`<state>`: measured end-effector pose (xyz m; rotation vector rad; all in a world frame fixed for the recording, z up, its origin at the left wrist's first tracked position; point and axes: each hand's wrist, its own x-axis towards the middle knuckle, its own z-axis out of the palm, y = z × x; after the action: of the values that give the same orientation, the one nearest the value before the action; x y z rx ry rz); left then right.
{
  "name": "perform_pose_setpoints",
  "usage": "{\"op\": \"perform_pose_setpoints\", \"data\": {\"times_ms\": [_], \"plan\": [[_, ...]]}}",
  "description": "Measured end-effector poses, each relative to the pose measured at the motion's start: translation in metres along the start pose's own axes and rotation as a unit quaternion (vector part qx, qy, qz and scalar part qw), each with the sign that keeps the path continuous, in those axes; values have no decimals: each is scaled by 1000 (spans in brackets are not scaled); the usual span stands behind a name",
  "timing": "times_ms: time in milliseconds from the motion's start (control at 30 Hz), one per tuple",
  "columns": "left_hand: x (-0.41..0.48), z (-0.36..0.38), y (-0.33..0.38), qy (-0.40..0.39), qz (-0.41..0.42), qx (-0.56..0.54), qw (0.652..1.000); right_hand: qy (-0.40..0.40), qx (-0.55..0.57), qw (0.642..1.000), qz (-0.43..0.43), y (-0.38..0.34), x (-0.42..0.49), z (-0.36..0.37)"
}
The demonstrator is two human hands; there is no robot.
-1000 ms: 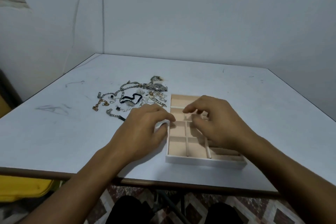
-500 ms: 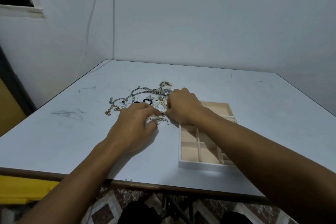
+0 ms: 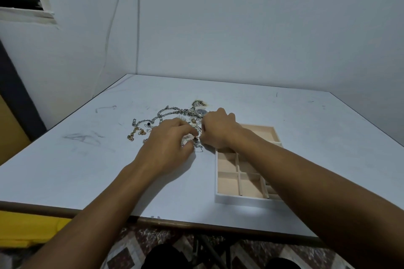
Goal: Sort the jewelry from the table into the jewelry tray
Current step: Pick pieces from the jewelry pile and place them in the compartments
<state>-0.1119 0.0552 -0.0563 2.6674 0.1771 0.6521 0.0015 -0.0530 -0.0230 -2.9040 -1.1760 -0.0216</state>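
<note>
Head view: I've got both hands meeting in the jewelry heap (image 3: pixel 162 114), mid-tabletop (image 3: pixel 306 129). The left hand (image 3: pixel 171 138) pinches a small pale piece (image 3: pixel 188 137). The right hand (image 3: pixel 218 130) curls in knuckles-up with its fingertips hidden, so I can't tell its grip. The jewelry tray (image 3: pixel 227 198) sits just right and nearer, long axis near-to-far, closest to the right hand. Watch (image 3: pixel 200 112) dial unreadable; no writing.

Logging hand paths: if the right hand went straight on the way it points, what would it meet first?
Most likely the jewelry pile just ahead of the right hand, with the left hand close beside it; depth is unclear.
</note>
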Motion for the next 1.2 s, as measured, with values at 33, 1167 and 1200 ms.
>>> {"op": "perform_pose_setpoints", "data": {"times_ms": [33,1167,1200], "plan": [[2,0,0,-6,-1,7,1000,11,-12,1000,-8,1,0,2],[45,-2,25,52,-229,-489,840,83,221,968,-91,26,7,-73],[45,-2,26,51,-229,-496,836,86,221,967,-90,26,6,-75]]}}
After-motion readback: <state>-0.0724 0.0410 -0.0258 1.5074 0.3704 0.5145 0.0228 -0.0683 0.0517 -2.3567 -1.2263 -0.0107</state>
